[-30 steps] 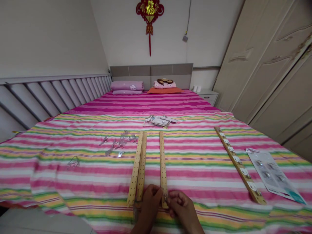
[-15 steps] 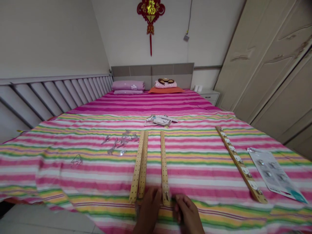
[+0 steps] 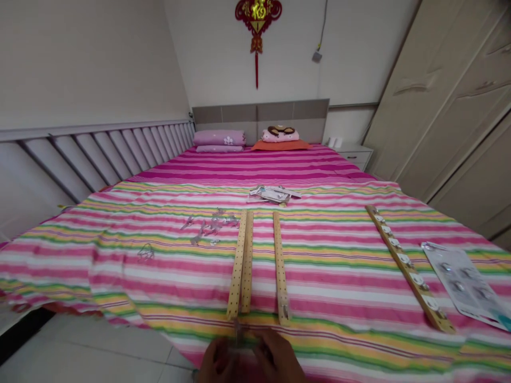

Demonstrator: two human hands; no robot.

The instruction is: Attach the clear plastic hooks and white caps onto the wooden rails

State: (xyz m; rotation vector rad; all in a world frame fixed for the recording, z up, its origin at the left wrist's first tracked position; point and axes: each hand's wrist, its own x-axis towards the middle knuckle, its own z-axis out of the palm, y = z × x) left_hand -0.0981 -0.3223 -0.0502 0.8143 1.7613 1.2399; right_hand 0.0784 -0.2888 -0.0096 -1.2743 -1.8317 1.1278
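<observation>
At the bed's near edge my left hand [image 3: 217, 360] is closed, its fingers around a small clear plastic piece with a grey hook [image 3: 238, 334]. My right hand [image 3: 279, 355] is curled up against the same piece from the other side, thumb and fingers bent in; blur hides the exact grip. Just beyond lie two perforated wooden strips [image 3: 237, 271] side by side. A third perforated strip [image 3: 279, 255] lies to their right, with a clear hook [image 3: 285, 309] on its near end.
Several loose clear hooks [image 3: 211, 227] lie left of the strips, with a thin clear item [image 3: 146, 252] farther left. Packaging [image 3: 273, 193] sits behind. At the right are a wooden strip with white hooks [image 3: 403, 260] and a blister pack [image 3: 463, 282]. Striped cloth [image 3: 339, 319] covers the bed.
Both hands have drawn back from the near end of the right strip towards me and come together around the clear hook piece. The view has shifted slightly left.
</observation>
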